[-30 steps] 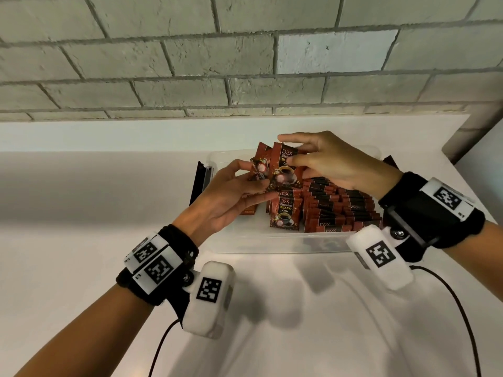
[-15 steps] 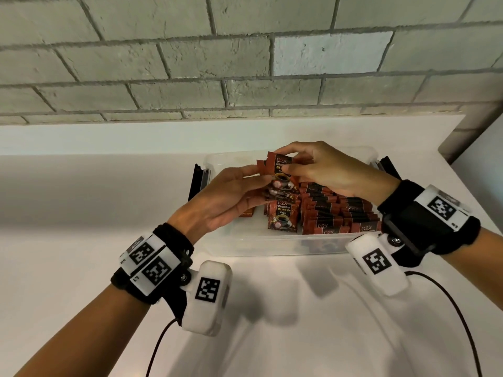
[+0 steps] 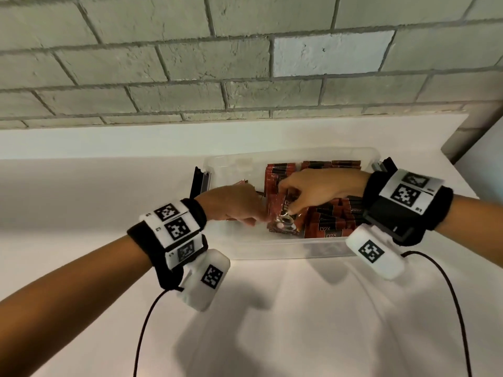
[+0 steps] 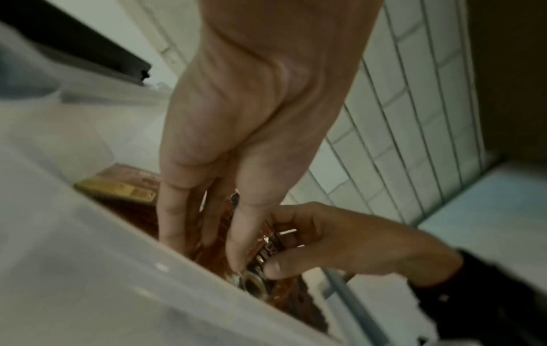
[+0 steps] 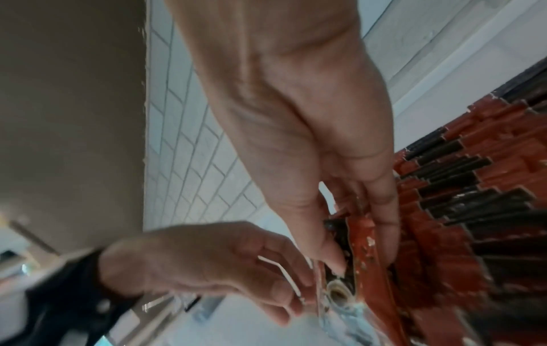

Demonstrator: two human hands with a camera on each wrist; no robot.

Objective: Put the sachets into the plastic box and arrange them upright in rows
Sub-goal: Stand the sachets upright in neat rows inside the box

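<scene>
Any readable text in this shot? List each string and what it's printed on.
"D2X": on the fronts of the upright sachets at the near right of the plastic box.
Sachet held by the left hand and right hand: print mostly covered, unreadable.
Wristband tags: square code patterns; the small characters beside them are too small to read.
Wrist views: too blurred to read.

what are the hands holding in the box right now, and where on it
Right hand pinches a sachet by its upper part; left hand touches its left edge with its fingertips, grip unclear.

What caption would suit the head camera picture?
Both hands, left hand and right hand, settle sachets into a clear plastic box.
</scene>
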